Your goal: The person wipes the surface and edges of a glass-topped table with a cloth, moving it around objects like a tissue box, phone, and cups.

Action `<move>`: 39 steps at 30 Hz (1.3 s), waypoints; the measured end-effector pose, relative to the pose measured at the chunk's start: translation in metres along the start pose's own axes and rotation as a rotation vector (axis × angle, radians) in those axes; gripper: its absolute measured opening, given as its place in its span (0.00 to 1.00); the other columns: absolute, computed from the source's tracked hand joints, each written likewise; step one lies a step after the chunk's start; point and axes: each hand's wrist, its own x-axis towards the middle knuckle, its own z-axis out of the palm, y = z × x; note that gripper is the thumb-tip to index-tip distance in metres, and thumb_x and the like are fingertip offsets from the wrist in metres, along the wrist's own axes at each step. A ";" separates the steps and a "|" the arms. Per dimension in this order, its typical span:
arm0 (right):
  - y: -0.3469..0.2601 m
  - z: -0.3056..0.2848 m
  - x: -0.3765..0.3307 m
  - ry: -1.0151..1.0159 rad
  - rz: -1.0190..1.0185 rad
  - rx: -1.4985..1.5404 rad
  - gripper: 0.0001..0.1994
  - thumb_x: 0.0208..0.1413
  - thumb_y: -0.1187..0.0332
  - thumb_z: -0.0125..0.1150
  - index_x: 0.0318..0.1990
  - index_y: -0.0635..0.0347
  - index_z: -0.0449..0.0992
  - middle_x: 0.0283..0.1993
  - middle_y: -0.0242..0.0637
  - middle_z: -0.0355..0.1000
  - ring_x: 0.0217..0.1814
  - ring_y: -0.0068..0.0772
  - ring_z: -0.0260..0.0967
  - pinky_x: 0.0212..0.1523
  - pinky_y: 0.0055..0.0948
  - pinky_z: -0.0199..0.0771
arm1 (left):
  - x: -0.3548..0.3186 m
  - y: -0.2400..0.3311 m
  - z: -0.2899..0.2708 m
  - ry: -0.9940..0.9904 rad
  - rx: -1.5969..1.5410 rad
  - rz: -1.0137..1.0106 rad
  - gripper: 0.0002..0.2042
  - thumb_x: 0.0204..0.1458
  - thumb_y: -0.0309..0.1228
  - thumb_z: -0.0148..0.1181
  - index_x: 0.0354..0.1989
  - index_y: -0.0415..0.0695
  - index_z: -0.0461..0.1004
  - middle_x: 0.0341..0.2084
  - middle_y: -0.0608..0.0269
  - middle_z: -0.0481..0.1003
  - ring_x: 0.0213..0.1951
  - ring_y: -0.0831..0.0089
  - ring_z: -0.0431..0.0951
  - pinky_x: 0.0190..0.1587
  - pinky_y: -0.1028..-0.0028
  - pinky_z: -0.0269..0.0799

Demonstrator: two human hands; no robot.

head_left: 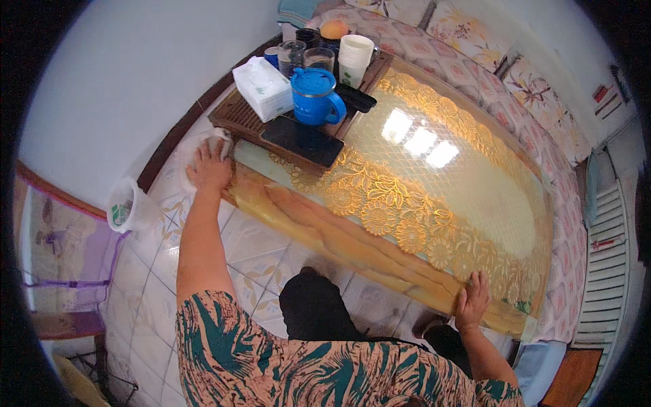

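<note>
My left hand (210, 168) presses a white cloth (220, 139) against the near left corner of a glass-topped table (420, 176) with a gold lace pattern. My right hand (472, 298) lies flat, fingers spread, on the table's near edge at the right end. A dark wooden tray (237, 119) stands on the table's left end just beyond the cloth. A black phone (302, 140) lies on the tray's near side, a blue lidded mug (316, 96) behind it.
On the tray are a white tissue pack (263, 87), stacked paper cups (355, 57), glasses (291, 55) and an orange fruit (333, 29). A floral sofa (502, 74) curves behind the table. A lined waste bin (127, 207) stands on the tiled floor at left.
</note>
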 end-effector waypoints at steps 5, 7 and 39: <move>0.000 -0.005 0.001 0.005 -0.003 -0.017 0.27 0.58 0.57 0.47 0.65 0.52 0.59 0.71 0.45 0.50 0.72 0.49 0.48 0.64 0.50 0.45 | 0.009 0.007 0.006 0.012 -0.020 -0.033 0.28 0.57 0.49 0.42 0.69 0.71 0.50 0.71 0.65 0.43 0.71 0.59 0.43 0.64 0.38 0.38; 0.001 -0.004 0.000 -0.018 0.023 -0.039 0.27 0.58 0.57 0.48 0.65 0.53 0.59 0.71 0.46 0.50 0.71 0.49 0.48 0.64 0.51 0.46 | 0.006 0.002 0.013 0.028 -0.011 -0.003 0.28 0.57 0.49 0.43 0.69 0.71 0.50 0.71 0.65 0.43 0.71 0.59 0.43 0.63 0.38 0.39; 0.008 0.015 0.001 0.168 -0.049 0.113 0.26 0.56 0.57 0.53 0.63 0.50 0.62 0.70 0.43 0.54 0.71 0.44 0.50 0.64 0.46 0.47 | -0.316 0.184 0.015 0.182 -0.208 0.753 0.29 0.54 0.50 0.51 0.65 0.63 0.60 0.68 0.59 0.51 0.69 0.59 0.50 0.65 0.42 0.36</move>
